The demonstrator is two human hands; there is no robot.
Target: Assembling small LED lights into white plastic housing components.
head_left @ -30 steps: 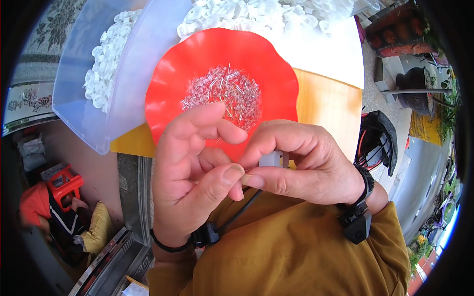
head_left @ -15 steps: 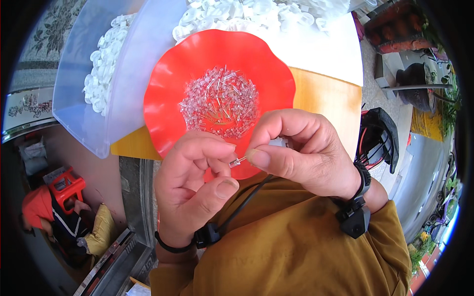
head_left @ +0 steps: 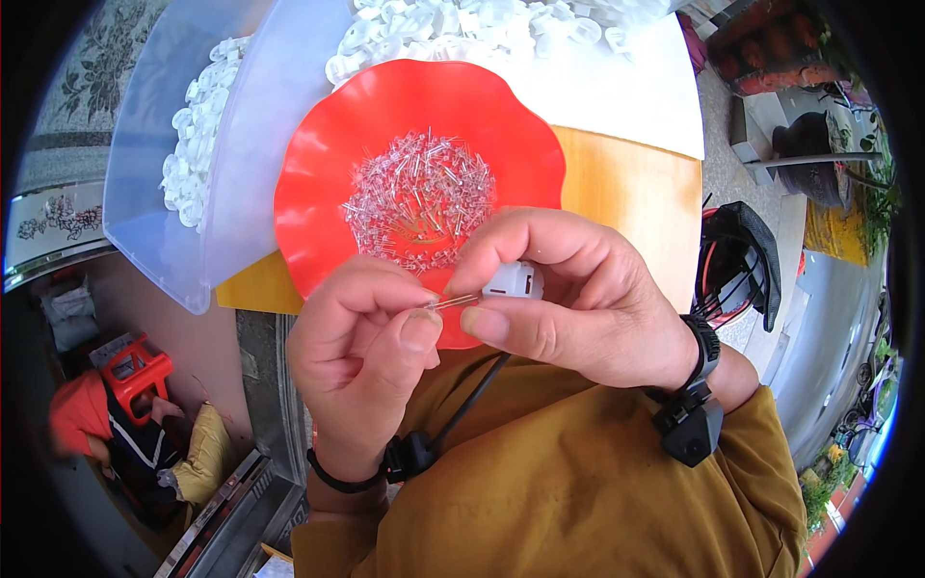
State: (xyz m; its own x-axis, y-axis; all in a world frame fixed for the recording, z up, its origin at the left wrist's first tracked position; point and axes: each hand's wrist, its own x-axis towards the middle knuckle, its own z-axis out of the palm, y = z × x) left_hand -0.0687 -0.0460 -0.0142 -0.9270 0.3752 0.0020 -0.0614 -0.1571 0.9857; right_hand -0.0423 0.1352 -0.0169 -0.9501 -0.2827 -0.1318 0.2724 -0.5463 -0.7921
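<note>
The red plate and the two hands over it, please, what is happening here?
A person works with bare hands above a red wavy plate that holds a heap of small clear pin-like parts. The right hand grips a small white plastic piece. The left hand pinches one thin clear part, whose tip meets the white piece. Clear tubs of white pieces stand behind.

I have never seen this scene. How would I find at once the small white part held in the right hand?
Start at the big red wavy-edged plate with its heap of clear pins. At its near edge, the right hand pinches a small white plastic part facing the left hand. Unlike the loose white pieces in the translucent tubs, it is held alone.
</note>
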